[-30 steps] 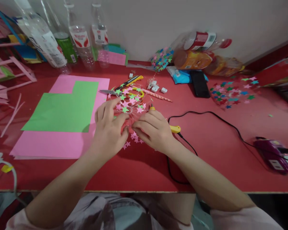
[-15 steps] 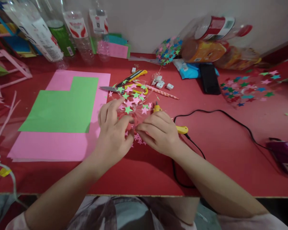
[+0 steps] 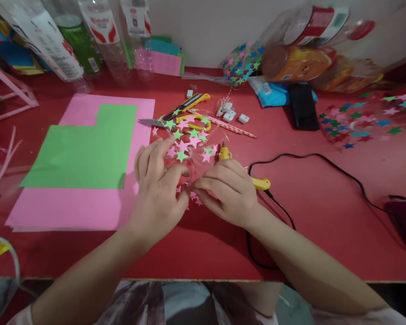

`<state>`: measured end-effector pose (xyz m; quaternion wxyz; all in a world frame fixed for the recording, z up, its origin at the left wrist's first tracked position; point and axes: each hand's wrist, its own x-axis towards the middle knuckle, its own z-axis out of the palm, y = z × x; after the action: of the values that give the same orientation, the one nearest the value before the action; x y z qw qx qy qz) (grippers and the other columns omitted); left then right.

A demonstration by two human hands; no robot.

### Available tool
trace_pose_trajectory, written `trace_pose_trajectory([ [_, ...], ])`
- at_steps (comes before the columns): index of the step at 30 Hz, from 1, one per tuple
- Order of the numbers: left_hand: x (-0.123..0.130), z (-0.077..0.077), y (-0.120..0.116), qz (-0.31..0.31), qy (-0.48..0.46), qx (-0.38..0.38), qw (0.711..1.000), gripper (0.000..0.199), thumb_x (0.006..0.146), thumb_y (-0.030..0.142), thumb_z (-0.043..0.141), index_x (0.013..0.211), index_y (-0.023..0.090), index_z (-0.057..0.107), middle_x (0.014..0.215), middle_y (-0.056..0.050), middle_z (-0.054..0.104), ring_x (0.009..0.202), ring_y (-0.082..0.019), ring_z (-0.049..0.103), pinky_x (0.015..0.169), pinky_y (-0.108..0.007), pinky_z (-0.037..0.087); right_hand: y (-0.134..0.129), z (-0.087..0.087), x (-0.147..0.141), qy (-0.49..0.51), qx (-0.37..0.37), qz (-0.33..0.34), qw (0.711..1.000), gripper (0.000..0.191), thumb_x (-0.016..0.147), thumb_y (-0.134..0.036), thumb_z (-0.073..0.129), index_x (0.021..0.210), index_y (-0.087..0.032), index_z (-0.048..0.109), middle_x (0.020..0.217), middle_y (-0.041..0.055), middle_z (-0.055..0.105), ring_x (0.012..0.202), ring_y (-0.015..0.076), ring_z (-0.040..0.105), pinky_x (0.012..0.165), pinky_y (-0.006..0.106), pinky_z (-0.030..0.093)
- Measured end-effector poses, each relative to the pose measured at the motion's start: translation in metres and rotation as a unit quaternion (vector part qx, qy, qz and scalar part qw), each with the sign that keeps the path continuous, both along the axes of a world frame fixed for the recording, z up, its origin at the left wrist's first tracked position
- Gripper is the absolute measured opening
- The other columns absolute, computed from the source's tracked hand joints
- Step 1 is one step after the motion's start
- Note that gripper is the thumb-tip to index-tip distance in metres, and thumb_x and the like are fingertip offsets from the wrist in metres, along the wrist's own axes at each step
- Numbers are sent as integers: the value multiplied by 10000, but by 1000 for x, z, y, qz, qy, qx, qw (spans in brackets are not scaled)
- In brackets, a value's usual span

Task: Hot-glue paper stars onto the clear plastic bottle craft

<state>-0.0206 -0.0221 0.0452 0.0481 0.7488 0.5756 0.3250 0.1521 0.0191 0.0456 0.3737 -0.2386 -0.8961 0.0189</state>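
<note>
A clear plastic piece (image 3: 195,158), covered with pink and green paper stars, is between my hands above the red table. My left hand (image 3: 160,183) curls around its left side, fingers bent and thumb pointing toward its near edge. My right hand (image 3: 228,192) has thumb and fingertips pinched together at that near edge, close to the left thumb; whatever they pinch is too small to make out. Several loose pink stars (image 3: 196,198) show just below the fingertips. Beyond the right hand, partly covered by it, lies a yellow glue gun (image 3: 225,152) with a black cord.
Scissors (image 3: 152,122), a yellow cutter knife (image 3: 191,104) and a patterned pencil (image 3: 235,128) lie beyond. Green paper (image 3: 88,155) rests on pink sheets (image 3: 71,210) at left. Bottles (image 3: 103,38), a phone (image 3: 303,107) and another star-covered plastic piece (image 3: 365,122) stand around.
The camera view has shifted slightly. Both hands keep nearly the same hold on the star-covered plastic piece, with only small finger movement.
</note>
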Motion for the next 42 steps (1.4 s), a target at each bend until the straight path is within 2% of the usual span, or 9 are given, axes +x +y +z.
trace_pose_trajectory([
  [8,1,-1,-1,-10,15,7,1000,136,761,162,614,878,217,574,1435,-107,408,1356,-341,353,1131,-591,272,1,0,0,-1,-1,-15,1000,96,872,-145,560,857,-210,628,747,10,597,702,143,489,663,302,410],
  [13,1,0,-2,-13,7,10,1000,126,754,165,616,853,229,572,1428,-76,428,1352,-335,365,1122,-600,280,1,-1,1,10,-24,-16,1000,89,874,-150,555,869,-206,625,760,12,602,713,150,515,659,316,404],
  [17,1,1,-2,-11,9,11,1000,66,786,179,594,830,220,569,1416,-98,435,1361,-317,364,1128,-583,282,2,-1,0,34,-43,-17,998,71,862,-143,576,863,-204,611,762,9,613,698,142,517,661,319,398],
  [22,1,2,-1,-19,-11,7,1000,70,785,162,582,828,217,586,1426,-77,441,1349,-324,376,1121,-589,278,1,-1,-2,40,-57,-42,997,69,863,-155,577,861,-217,607,774,-2,624,735,148,538,694,329,392],
  [34,1,2,0,-13,-8,17,1000,52,807,169,577,785,216,570,1380,-71,481,1333,-307,402,1101,-582,315,0,-2,-5,33,-42,-55,997,54,867,-173,575,847,-212,606,765,-8,616,741,152,527,701,337,372],
  [42,0,3,1,-8,-22,9,1000,52,802,165,589,788,214,581,1427,-74,450,1349,-314,379,1111,-595,289,-4,3,-2,47,-39,-61,996,67,850,-164,598,891,-217,597,820,7,639,764,153,559,693,331,388],
])
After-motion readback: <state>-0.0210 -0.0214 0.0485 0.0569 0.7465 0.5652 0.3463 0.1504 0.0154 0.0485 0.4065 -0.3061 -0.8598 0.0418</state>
